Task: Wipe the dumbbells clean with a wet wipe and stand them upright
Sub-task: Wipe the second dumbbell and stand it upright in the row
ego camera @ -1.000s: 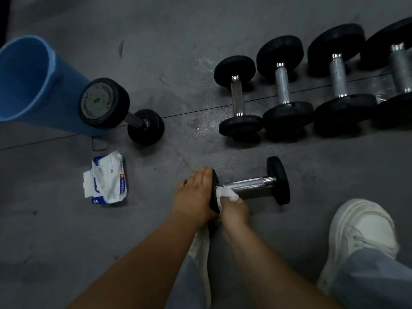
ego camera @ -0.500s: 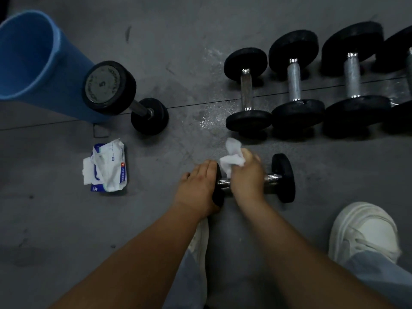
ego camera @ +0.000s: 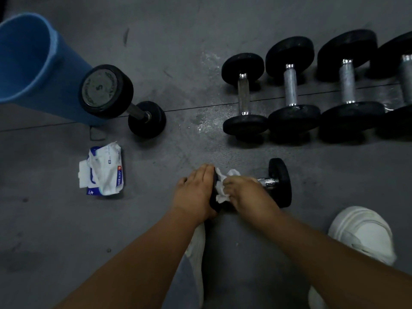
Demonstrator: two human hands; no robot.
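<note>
Dumbbell [ego camera: 279, 182] lies on its side on the floor [ego camera: 334, 175], just below frame centre, handle running 9-to-3. Floor is dark grey and matte, scuffed, with a pale gritty patch at 12 o'clock of the dumbbell and a thin seam [ego camera: 196, 107] crossing left to right. Light is dim.

Right hand [ego camera: 247, 192]: grip curled tight around the wet wipe [ego camera: 223, 189] and the handle; white folds stick out at its 9 o'clock side, against the left weight head. Left hand [ego camera: 196, 192]: fingers straight and together, laid flat over that head's outer face; grip not closed, thumb hidden.

At 9 o'clock, well apart, a pack of wipes [ego camera: 104, 172] lies flat, flap open. At 10 o'clock a standing dumbbell [ego camera: 111, 92] rests on one head, top face marked "5". It overlaps a blue roll [ego camera: 29, 63] behind it; contact cannot be told. At 1 to 2 o'clock, four dumbbells [ego camera: 245, 94] lie side by side, handles running 12-to-6, heads nearly touching.

Hidden: the left head and most of the handle, under the hands. The rightmost dumbbell of the row is cut by the frame edge. A white shoe [ego camera: 361, 235] sits at 4 o'clock; another is mostly behind the left forearm.
</note>
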